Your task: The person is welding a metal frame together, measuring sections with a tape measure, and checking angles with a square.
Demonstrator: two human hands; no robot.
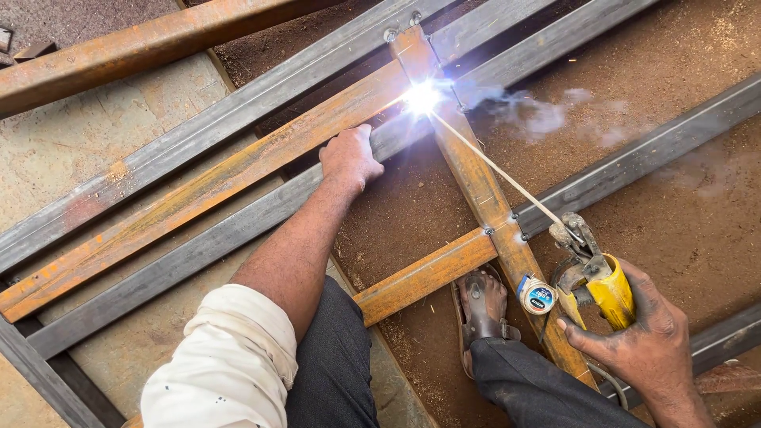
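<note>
My right hand (644, 337) grips a yellow-handled electrode holder (598, 285) at the lower right. A long thin welding rod (495, 168) runs from it up-left to a bright white arc (422, 98) on a joint of rusty steel tubes. My left hand (349, 158) is closed on the edge of a rusty orange square tube (198, 194), just left of the arc. A second rusty tube (476, 178) crosses it and runs down toward my sandalled foot (480, 307). Smoke (539, 115) drifts right of the arc.
Grey steel tubes (198, 131) lie parallel across a concrete slab (71, 143) at left and brown dirt (674, 198) at right. A small tape measure (537, 296) rests on the rusty tube by my foot. Another rusty beam (135, 47) lies at the top left.
</note>
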